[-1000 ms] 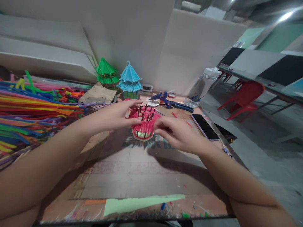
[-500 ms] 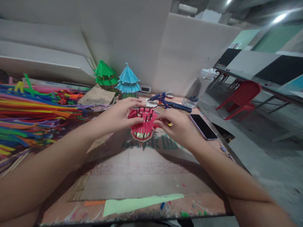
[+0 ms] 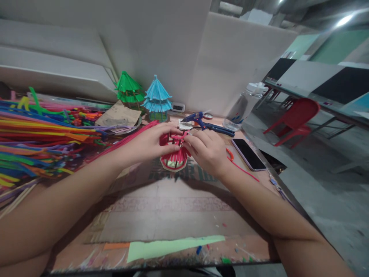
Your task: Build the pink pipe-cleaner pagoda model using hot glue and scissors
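A small red pavilion model [image 3: 173, 156] made of pipe cleaners stands on the cardboard, with a pleated skirt, dark posts and a pale many-sided base. My left hand [image 3: 150, 143] is closed around its left side, thumb in front and fingers behind. At the upper posts, my right hand [image 3: 208, 151] pinches a red pipe cleaner, whose long tail [image 3: 245, 170] comes out beneath the wrist to the right. The fingertips partly hide the model's top. Behind my left forearm lies a bundle of red pipe cleaners [image 3: 131, 137].
Green [image 3: 128, 86] and blue [image 3: 156, 96] pavilion models stand behind. A glue gun [image 3: 196, 117], water bottle [image 3: 240, 107] and phone [image 3: 248, 154] are to the back and right. Colourful pipe cleaners [image 3: 43, 138] fill the left. An orange loop-like handle [image 3: 230, 154] shows beside my right hand.
My right hand has come closer in to the upper posts. The red tail, the orange handle and the red bundle now show. A pinkish-red strand now lies across the posts.
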Demonstrator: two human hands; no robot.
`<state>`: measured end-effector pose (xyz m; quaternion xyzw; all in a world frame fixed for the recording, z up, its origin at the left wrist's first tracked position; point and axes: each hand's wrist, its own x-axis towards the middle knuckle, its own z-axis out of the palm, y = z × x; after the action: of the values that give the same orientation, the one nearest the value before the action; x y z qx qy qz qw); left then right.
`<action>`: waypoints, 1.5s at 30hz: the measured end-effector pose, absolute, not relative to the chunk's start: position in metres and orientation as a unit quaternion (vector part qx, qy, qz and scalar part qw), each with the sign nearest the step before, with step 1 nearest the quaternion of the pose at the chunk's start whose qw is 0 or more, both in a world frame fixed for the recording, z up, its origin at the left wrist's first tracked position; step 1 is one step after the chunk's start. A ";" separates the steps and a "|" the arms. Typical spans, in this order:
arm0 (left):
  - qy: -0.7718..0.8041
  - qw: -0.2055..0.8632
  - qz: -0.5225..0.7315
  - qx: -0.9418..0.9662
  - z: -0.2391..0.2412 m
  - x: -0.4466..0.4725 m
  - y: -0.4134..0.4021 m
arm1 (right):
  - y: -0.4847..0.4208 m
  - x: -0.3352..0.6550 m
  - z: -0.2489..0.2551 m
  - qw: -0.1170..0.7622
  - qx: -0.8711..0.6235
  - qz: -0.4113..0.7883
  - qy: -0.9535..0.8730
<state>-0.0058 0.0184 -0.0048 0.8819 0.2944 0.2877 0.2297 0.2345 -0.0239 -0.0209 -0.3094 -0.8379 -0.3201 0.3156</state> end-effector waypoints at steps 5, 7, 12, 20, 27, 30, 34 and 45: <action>0.311 0.233 0.275 0.880 -0.001 -0.005 0.016 | -0.023 0.230 -0.023 0.297 -0.339 -0.315 -0.835; 0.315 0.233 0.272 0.879 -0.001 -0.005 0.016 | -0.024 0.229 -0.023 0.298 -0.344 -0.313 -0.833; 0.306 0.238 0.281 0.878 -0.003 -0.006 0.017 | -0.023 0.227 -0.022 0.302 -0.340 -0.315 -0.833; 0.302 0.248 0.277 0.878 0.001 -0.005 0.015 | -0.022 0.229 -0.020 0.345 -0.322 -0.223 -0.853; 0.307 0.237 0.282 0.877 -0.001 -0.009 0.018 | -0.048 0.248 0.020 0.251 -0.409 -0.015 -0.877; 0.307 0.213 0.306 0.876 0.000 -0.009 0.017 | -0.058 0.256 0.038 0.251 -0.416 0.025 -0.874; 0.265 0.127 0.358 0.886 0.002 -0.006 0.011 | -0.061 0.260 0.048 0.286 -0.422 0.032 -0.860; 0.297 0.144 0.338 0.882 0.005 -0.013 0.016 | -0.048 0.256 0.025 0.389 -0.414 0.048 -0.822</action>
<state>-0.0132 0.0163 0.0053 0.8816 0.2968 0.3378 0.1436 0.2555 -0.0475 0.0251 -0.4137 -0.8216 0.0481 0.3893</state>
